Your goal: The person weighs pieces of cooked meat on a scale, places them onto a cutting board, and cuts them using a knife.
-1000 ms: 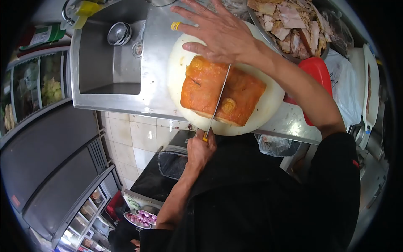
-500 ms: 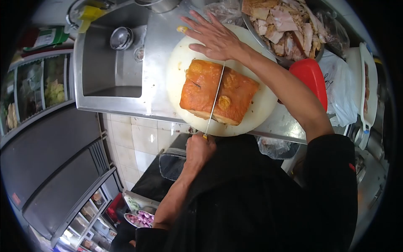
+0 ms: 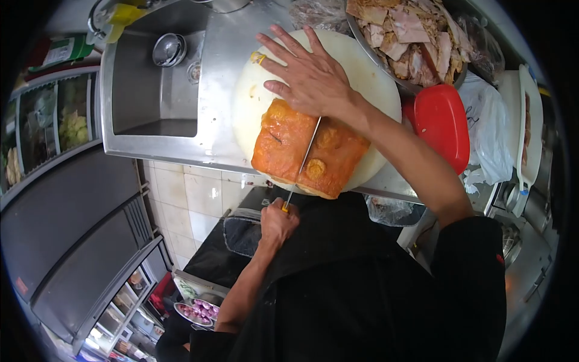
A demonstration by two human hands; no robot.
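Gripping the yellow handle of a knife (image 3: 304, 160) in the closed left hand (image 3: 278, 224), just off the near rim of the round white cutting board (image 3: 248, 90). Spreading the right hand (image 3: 316, 78) open, palm down, over the far part of the cutting board, with its heel by the blade's far end; cannot tell how firmly pressing. Wearing a yellow band (image 3: 258, 58) on the right index finger. Laying the blade across a slab of orange-brown meat (image 3: 280, 148) on the near half of the cutting board; cannot tell how deep.

Can make out dark writing on a white plastic bag (image 3: 491, 145) right of the cutting board, but cannot read it. Likewise cannot read a green-and-white package (image 3: 63, 51) left of the cutting board, beyond the sink (image 3: 136, 99).

Compared with a second ago, shifted the slab and knife nearer the body, up to the cutting board's near rim. Brought the right hand nearer too, with fingertips about at the far rim after reaching well beyond it. Exposed more of the red container (image 3: 443, 133) right of the cutting board.
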